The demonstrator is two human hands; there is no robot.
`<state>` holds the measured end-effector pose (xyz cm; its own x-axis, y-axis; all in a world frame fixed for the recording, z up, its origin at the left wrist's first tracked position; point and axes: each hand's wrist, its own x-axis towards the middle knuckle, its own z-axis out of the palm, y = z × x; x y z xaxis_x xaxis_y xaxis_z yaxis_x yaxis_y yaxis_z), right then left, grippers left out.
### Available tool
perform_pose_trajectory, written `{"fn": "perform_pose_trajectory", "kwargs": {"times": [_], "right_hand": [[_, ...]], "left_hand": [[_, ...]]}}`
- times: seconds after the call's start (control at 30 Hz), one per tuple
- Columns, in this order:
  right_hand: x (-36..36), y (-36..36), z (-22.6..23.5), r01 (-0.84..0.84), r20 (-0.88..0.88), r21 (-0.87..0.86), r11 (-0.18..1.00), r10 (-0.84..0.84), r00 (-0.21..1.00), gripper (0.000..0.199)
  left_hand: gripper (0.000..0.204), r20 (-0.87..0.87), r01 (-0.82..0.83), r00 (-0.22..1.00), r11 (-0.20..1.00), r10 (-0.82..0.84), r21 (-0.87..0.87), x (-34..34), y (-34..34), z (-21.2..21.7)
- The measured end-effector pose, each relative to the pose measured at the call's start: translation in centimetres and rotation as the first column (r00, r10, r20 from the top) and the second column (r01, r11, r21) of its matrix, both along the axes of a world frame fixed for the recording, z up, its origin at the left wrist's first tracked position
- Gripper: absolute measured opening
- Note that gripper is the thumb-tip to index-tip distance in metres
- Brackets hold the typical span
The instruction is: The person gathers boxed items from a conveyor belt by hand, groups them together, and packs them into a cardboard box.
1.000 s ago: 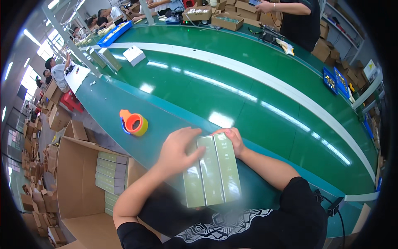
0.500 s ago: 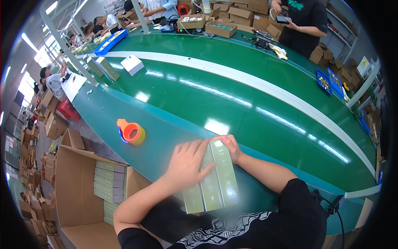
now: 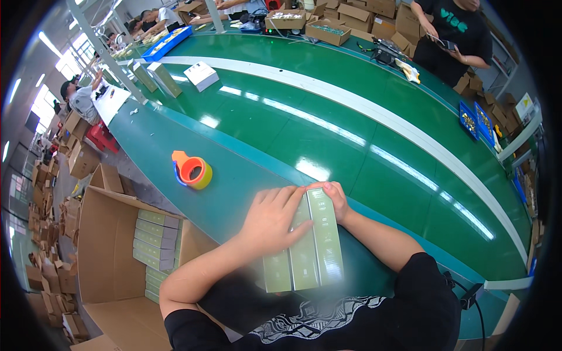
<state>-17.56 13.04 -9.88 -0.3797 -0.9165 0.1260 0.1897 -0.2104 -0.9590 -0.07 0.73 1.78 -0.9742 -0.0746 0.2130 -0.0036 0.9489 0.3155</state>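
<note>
Three slim pale green boxes (image 3: 304,263) stand side by side in a block in front of me, over the near edge of the bench. My left hand (image 3: 274,219) lies across the left and middle boxes, its thumb reaching toward the right one. At the far end my right hand (image 3: 335,199) curls round the top corner of the right box. Between them, both hands press the boxes together. Part of the left box is hidden under my left hand and forearm.
At my left an open carton (image 3: 105,251) contains stacked green boxes (image 3: 155,243). An orange and yellow ring-shaped tape holder (image 3: 202,177) lies on the bench. Farther off, a white box (image 3: 201,76) and upright green boxes (image 3: 165,81) stand on the green surface. Across it, a person (image 3: 453,41) holds a device.
The whole view has shifted slightly, so the bench items appear higher and farther right. Both hands keep their hold on the boxes, with no clear change of grip.
</note>
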Motion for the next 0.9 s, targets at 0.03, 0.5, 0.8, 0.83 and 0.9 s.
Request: {"fn": "perform_pose_trajectory", "kwargs": {"times": [0.03,0.5,0.8,0.83,0.9], "right_hand": [[0.0,0.0,-0.3,0.014,-0.012,-0.003,1.000,-0.014,1.000,0.059],[-0.4,-0.4,0.5,0.001,-0.091,-0.010,1.000,-0.002,0.996,0.066],[-0.3,-0.9,0.1,0.222,0.301,-0.189,0.957,-0.159,0.940,0.075],[-1.2,-0.1,-0.4,0.202,0.109,-0.216,0.955,-0.181,0.977,0.072],[-1.9,0.1,-2.7,0.180,-0.090,-0.176,0.968,-0.198,0.976,0.062]], "left_hand": [[0.064,0.002,-0.002,1.000,1.000,0.002,0.002,0.0,0.0,-0.2],[0.056,0.003,-0.034,0.999,0.995,0.034,0.089,-0.2,-0.6,1.0],[0.056,-0.254,-0.405,0.879,0.913,0.403,0.048,-16.5,-24.9,-3.8],[0.060,-0.319,-0.372,0.885,0.927,0.340,-0.044,-19.9,-28.0,-5.1],[0.056,-0.125,-0.512,0.857,0.802,0.500,-0.307,-23.0,-33.7,-10.0]]}}
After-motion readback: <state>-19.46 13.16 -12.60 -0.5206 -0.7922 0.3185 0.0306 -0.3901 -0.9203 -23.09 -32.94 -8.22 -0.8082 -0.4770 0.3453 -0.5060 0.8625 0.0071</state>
